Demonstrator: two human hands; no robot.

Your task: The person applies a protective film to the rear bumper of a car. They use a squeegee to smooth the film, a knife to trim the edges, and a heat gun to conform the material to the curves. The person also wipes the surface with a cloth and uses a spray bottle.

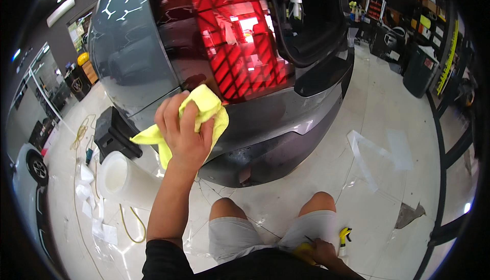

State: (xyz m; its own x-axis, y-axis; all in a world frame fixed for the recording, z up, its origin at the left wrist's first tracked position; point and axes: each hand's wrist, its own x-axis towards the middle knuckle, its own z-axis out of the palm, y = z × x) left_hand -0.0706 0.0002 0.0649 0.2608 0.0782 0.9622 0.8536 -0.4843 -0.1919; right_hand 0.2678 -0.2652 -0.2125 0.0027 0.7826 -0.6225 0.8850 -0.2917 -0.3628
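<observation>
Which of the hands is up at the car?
The left hand, raised at the rear bumper and gripping the yellow microfiber cloth; the right hand is down by the grey shorts.

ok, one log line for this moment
left hand: gripping yellow cloth by red taillight | right hand: by grey shorts, grip unclear | spray bottle: nearby

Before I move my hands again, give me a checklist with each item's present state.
1. Yellow cloth gripped: ok, bunched in the left hand.
2. Cloth touching the car: cannot tell; it is at the lower corner of the red tail light, but the hand and cloth hide any contact.
3. Right hand free: cannot tell; it is low by the thigh, with something yellow beside it.
4. Spray bottle nearby: ok, just beyond the right hand.
5. Floor free of loose pieces: not ok; white scraps lie at left.
</observation>
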